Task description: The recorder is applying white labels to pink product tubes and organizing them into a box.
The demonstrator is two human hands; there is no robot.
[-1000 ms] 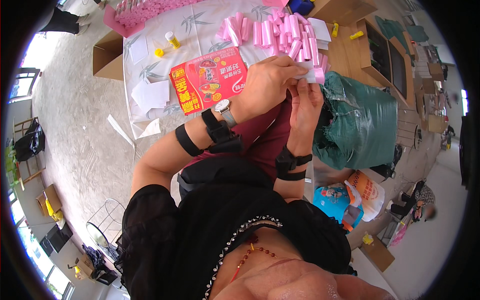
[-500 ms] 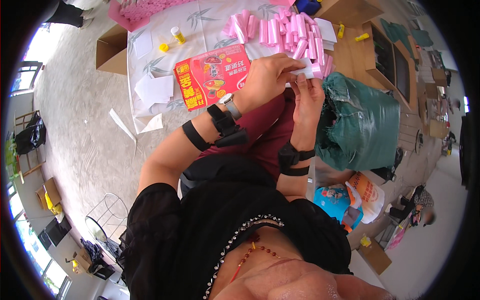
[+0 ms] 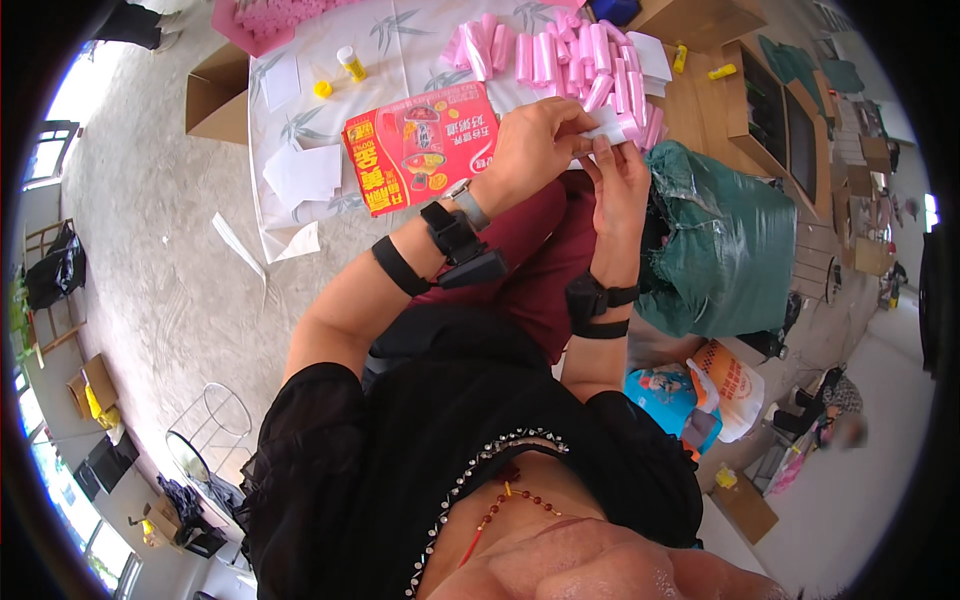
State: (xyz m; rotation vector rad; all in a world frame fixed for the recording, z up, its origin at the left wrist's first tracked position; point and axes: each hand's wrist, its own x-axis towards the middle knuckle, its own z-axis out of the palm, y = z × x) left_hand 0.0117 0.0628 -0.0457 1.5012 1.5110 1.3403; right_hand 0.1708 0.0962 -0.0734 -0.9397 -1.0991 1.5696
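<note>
Both my hands meet over the table's near right edge, around a small pink roll (image 3: 630,127) with a white paper slip (image 3: 606,129) laid on it. My left hand (image 3: 545,140) comes over from the left, its thumb and fingers closed on the paper and roll. From below, my right hand (image 3: 618,180) pinches the same piece with its fingertips. Fingers partly cover the roll, so how far the paper goes around it is hidden. Just beyond lies a heap of similar pink plastic rolls (image 3: 545,60). Left of my left hand is a red printed cardboard sheet (image 3: 420,148).
White paper slips (image 3: 305,175) and a glue stick (image 3: 351,64) with its yellow cap (image 3: 323,89) lie on the table's left. More paper slips (image 3: 652,62) sit behind the heap. A bulging green sack (image 3: 725,250) stands right of my right arm. An open carton (image 3: 218,95) flanks the table's left side.
My hands have shifted slightly up with the roll and paper, and the fingers have changed position a little around the slip. Both hands keep hold of it.
</note>
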